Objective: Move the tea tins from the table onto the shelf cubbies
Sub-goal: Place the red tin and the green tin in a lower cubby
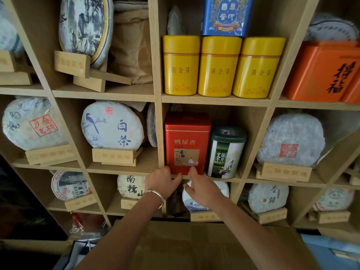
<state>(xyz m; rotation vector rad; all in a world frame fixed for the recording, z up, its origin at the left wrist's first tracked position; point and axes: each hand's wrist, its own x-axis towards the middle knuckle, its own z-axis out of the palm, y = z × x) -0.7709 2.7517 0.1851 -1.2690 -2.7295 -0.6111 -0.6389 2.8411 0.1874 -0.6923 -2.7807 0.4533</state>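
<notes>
A red rectangular tea tin (186,141) stands upright in the middle cubby of the wooden shelf (214,100), against its left wall. A green and white tin (226,151) stands right of it, touching or nearly so. My left hand (162,181) is at the red tin's bottom left corner, its fingertips touching the base. My right hand (200,187) reaches up from below, its fingertips pressing the tin's lower front. Neither hand wraps round the tin. A silver bracelet sits on my left wrist.
Three yellow tins (220,67) fill the cubby above, with a blue tin (226,15) on top. An orange tin (321,73) is at the upper right. Paper-wrapped tea cakes on wooden stands (115,155) occupy the other cubbies. A cardboard box (194,246) lies below my arms.
</notes>
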